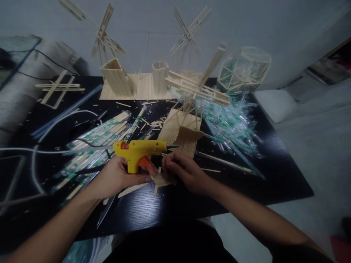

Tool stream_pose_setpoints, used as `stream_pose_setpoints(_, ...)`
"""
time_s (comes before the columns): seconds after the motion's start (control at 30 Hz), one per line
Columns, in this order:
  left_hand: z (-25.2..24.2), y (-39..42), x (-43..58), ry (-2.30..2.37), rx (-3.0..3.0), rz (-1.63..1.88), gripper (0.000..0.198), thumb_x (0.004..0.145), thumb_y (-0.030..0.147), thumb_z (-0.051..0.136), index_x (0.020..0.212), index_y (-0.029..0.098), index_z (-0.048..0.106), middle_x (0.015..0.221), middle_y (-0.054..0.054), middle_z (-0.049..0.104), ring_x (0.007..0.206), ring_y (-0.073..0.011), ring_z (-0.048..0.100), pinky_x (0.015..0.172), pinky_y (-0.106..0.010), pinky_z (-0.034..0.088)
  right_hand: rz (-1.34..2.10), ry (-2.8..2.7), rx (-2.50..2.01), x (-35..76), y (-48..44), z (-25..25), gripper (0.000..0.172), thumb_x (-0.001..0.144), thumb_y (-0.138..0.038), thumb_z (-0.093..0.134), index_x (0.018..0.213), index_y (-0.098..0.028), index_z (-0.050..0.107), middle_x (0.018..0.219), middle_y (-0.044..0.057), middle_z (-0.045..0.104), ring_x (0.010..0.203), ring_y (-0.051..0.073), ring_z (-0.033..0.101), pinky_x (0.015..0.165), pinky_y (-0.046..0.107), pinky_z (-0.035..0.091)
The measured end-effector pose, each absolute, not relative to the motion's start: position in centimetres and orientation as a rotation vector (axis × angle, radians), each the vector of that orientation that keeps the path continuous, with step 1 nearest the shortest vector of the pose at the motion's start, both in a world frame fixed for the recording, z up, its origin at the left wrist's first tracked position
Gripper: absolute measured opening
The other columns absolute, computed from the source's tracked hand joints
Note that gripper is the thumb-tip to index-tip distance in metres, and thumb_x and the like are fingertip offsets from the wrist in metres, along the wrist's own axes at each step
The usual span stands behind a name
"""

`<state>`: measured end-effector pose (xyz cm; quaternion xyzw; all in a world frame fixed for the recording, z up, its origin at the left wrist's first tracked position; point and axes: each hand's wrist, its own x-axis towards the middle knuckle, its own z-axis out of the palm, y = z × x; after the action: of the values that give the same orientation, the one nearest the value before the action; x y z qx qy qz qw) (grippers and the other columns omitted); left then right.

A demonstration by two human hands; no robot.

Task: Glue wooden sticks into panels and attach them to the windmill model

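A yellow glue gun [145,149] with an orange trigger points right, its nozzle over the wooden base of a model. My left hand [117,175] is wrapped round its handle, and the fingertips also reach a small panel of wooden sticks [161,180]. At the panel's right side is my right hand [183,168], its fingers curled and pinched at the edge. A thin stick crosses under the panel. Just beyond my hands stands a windmill-like stick model [189,98] on a flat stick base [175,126].
Wrapped stick bundles [95,140] lie left, beside a knife blade [105,213] near the front edge. Crumpled plastic wrappers [230,120] cover the right. More stick models [117,78] and a polyhedron frame [245,69] stand at the back of the black table [233,193].
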<state>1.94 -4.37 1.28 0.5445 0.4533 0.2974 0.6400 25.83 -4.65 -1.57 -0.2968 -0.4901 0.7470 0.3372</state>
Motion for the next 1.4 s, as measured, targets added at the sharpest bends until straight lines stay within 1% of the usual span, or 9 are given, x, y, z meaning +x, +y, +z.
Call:
stream_pose_setpoints(0.17,1.3,-4.2,1.7,0.981,1.304,0.708,0.006,0.075,0.017,0.085,0.077,0.02,0.08,0.086,-0.005,0.079,0.081,-0.0155,0.075,0.077,-0.019,0.061,1.987,-1.139,-0.728,26.1,-3.9,-1.7,0.032,0.101,-0.048,0.065,0.104,-0.017,0.063,0.084,0.002,0.069,0.059,0.009,0.06,0.052,0.02,0.048)
stream_pose_setpoints(0.3,1.2,-4.1,1.3,0.982,1.306,0.696,0.005,0.077,0.019,0.084,0.08,0.019,0.079,0.085,-0.005,0.079,0.079,-0.0149,0.075,0.076,-0.019,0.061,2.029,-0.896,-0.694,26.4,-3.4,-1.7,0.031,0.093,-0.045,0.076,0.093,-0.019,0.058,0.099,0.007,0.076,0.078,0.014,0.07,0.056,0.021,0.053)
stream_pose_setpoints(0.5,0.7,-4.1,1.2,1.043,1.267,0.714,0.011,0.075,0.023,0.086,0.084,0.018,0.081,0.081,-0.004,0.079,0.076,-0.0149,0.074,0.074,-0.02,0.06,2.132,-0.787,-0.618,27.0,-3.0,-1.0,0.028,0.094,-0.041,0.076,0.092,-0.019,0.06,0.069,-0.002,0.07,0.067,0.013,0.071,0.058,0.021,0.055)
stream_pose_setpoints(0.77,0.4,-3.7,0.8,1.071,1.156,0.874,0.019,0.068,0.022,0.091,0.082,0.017,0.079,0.08,-0.004,0.078,0.078,-0.0176,0.074,0.077,-0.025,0.062,1.926,-0.922,-0.802,27.4,-2.7,-0.9,0.029,0.08,-0.031,0.089,0.086,-0.018,0.064,0.085,0.004,0.081,0.067,0.014,0.075,0.055,0.021,0.056)
stream_pose_setpoints(0.9,0.2,-3.7,0.6,1.089,1.055,0.942,0.03,0.064,0.021,0.094,0.089,0.019,0.077,0.08,-0.002,0.077,0.078,-0.0171,0.073,0.077,-0.025,0.062,1.812,-0.994,-0.93,27.8,-2.5,-0.6,0.028,0.072,-0.027,0.094,0.091,-0.02,0.074,0.078,0.003,0.082,0.066,0.018,0.077,0.053,0.024,0.058)
stream_pose_setpoints(1.0,0.0,-3.6,0.6,1.131,1.057,0.921,0.027,0.065,0.024,0.094,0.086,0.017,0.078,0.082,-0.004,0.078,0.078,-0.017,0.073,0.077,-0.025,0.061,1.683,-1.126,-0.978,28.3,-2.4,0.1,0.023,0.066,-0.024,0.095,0.085,-0.02,0.081,0.072,0.002,0.08,0.059,0.015,0.072,0.055,0.025,0.058)
stream_pose_setpoints(1.1,-0.2,-3.6,0.5,1.186,1.048,0.895,0.026,0.064,0.026,0.094,0.083,0.018,0.08,0.081,-0.004,0.079,0.074,-0.0156,0.072,0.074,-0.024,0.061,1.483,-1.211,-1.026,29.0,-2.1,0.8,0.013,0.07,-0.026,0.091,0.072,-0.02,0.08,0.064,0.001,0.076,0.051,0.012,0.065,0.051,0.024,0.055)
stream_pose_setpoints(1.3,-0.3,-3.6,0.3,1.246,1.044,0.875,0.026,0.061,0.028,0.096,0.08,0.019,0.081,0.078,-0.001,0.08,0.069,-0.0117,0.07,0.071,-0.018,0.059,1.154,-1.274,-1.116,29.9,-1.8,1.4,0.024,0.085,-0.028,0.079,0.064,-0.019,0.07,0.048,-0.003,0.066,0.04,0.01,0.059,0.044,0.02,0.048)
stream_pose_setpoints(1.4,-0.3,-3.6,0.4,1.267,1.025,0.857,0.026,0.06,0.029,0.097,0.079,0.019,0.082,0.078,-0.001,0.08,0.068,-0.0121,0.071,0.071,-0.019,0.06,1.052,-1.387,-1.132,29.8,-1.9,1.2,0.021,0.087,-0.027,0.078,0.068,-0.02,0.074,0.056,-0.002,0.072,0.044,0.01,0.063,0.047,0.02,0.051)
